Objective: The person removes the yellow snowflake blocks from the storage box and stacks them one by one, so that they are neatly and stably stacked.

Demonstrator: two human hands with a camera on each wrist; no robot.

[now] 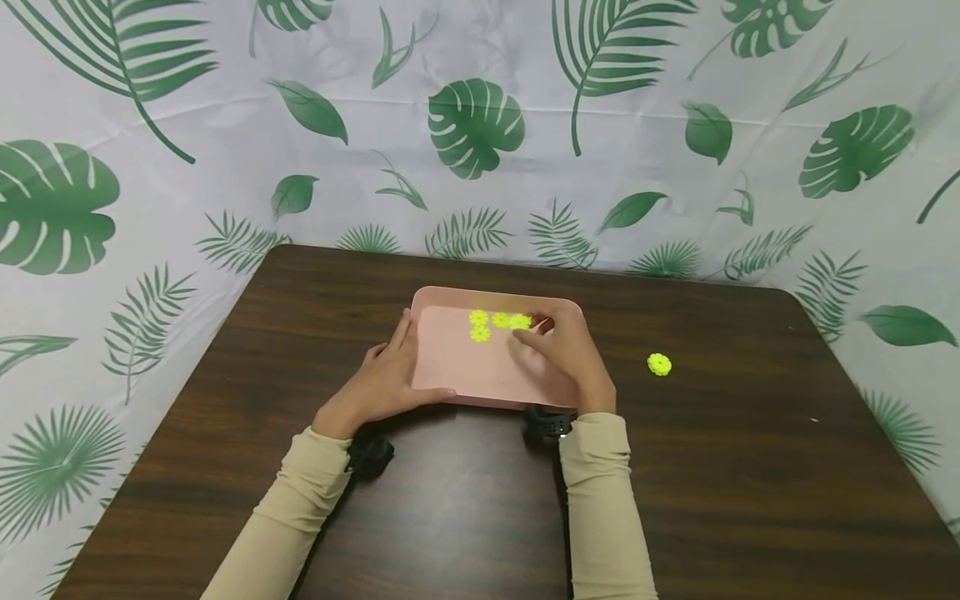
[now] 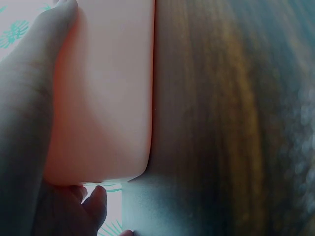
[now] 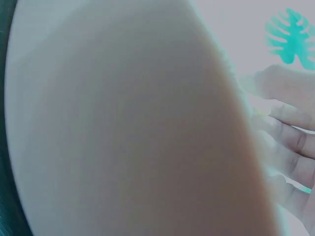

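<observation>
A shallow pink tray point(image 1: 480, 367) lies on the table in the head view. My left hand point(image 1: 386, 375) spans its near left corner, fingers extended along the left side and thumb on the front rim. My right hand point(image 1: 562, 346) reaches over the tray's right part. Its thumb and fingertips pinch a yellow flower-shaped disc point(image 1: 520, 322). Left of that are more such discs: one close by point(image 1: 500, 320) and two at the left, an upper disc point(image 1: 478, 317) and a lower disc point(image 1: 480, 334). In the right wrist view the tray's wall point(image 3: 138, 128) hides the fingertips.
On the brown wooden table point(image 1: 735, 467), right of the tray, lie yellow flower-shaped discs point(image 1: 659, 364), seemingly stacked. A white cloth with green leaves point(image 1: 360, 167) hangs behind the table. Black straps point(image 1: 551, 423) are on both wrists.
</observation>
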